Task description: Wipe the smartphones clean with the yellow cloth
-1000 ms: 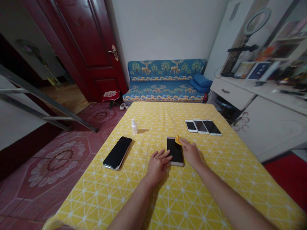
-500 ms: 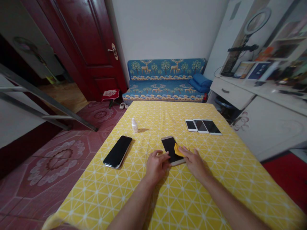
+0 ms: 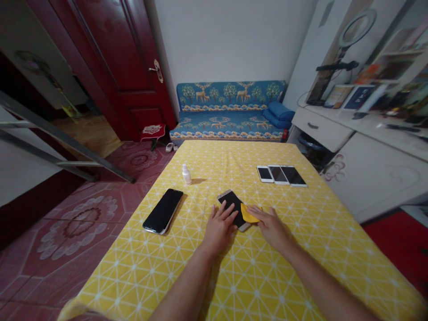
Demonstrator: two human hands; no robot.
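Note:
A smartphone (image 3: pixel 235 203) with a dark screen and light gold frame lies aslant on the yellow patterned tablecloth (image 3: pixel 187 267). My left hand (image 3: pixel 218 227) rests on it, fingers spread flat across the left part of the screen. In my right hand (image 3: pixel 271 226) is a folded yellow cloth (image 3: pixel 248 215), pressed against the phone's right edge. To the left lies a larger black phone (image 3: pixel 163 210). Behind it stands a small white bottle (image 3: pixel 186 175).
Three white-framed phones, among them a middle one (image 3: pixel 278 174), lie in a row at the table's far right. A blue deer-patterned sofa (image 3: pixel 230 118) stands beyond the table. At right is a white cabinet (image 3: pixel 384 165); at left, a metal ladder (image 3: pixel 63 140).
The phone has turned counterclockwise, its top end swinging left. My left hand's fingers have spread out over the screen. The cloth has shifted to the phone's right edge.

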